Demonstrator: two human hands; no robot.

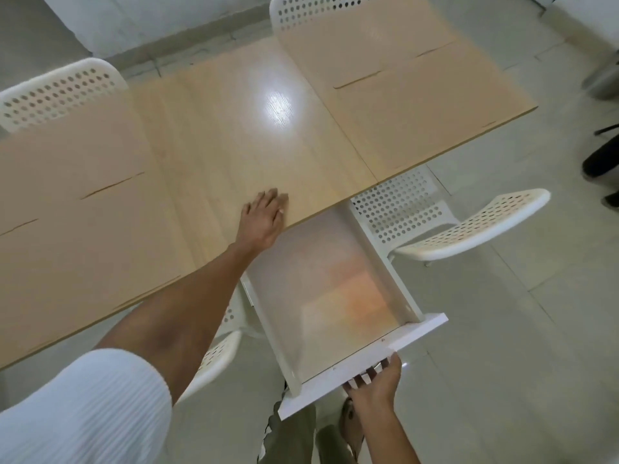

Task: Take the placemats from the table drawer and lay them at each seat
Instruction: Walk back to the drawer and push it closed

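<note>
Beige placemats lie on the light wood table: a group on the left and a group at the far right, with seams between neighbouring mats. The white table drawer is pulled out toward me and its inside looks bare. My left hand rests flat on the tabletop edge just above the drawer, fingers spread. My right hand grips the lower edge of the drawer front panel from below.
White perforated chairs stand around the table: one far left, one at the back, one on the near right, one under the table edge near me. Another person's dark shoe shows at the right edge.
</note>
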